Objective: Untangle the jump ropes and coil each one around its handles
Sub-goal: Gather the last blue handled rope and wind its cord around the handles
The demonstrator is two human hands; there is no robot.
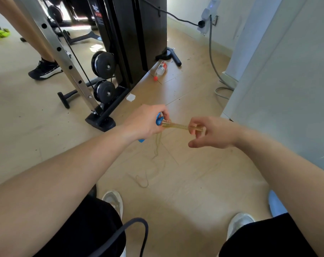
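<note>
A black cord [138, 219] arcs over the left knee, beside white shoes [113, 201]. Above them the left hand [148, 123] grips the blue handles [159, 120]. The right hand [211, 131] pinches the yellowish rope [177, 125], taut between both hands, its slack looping on the floor [194, 182]. Farther off, a plastic bottle [160, 69] lies sideways by the weight machine [124, 43]; its contents and label are unreadable.

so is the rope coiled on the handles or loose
Loose: the rope stretches from the handles in the left grip to the right grip; the rest trails looped on the floor.
</note>
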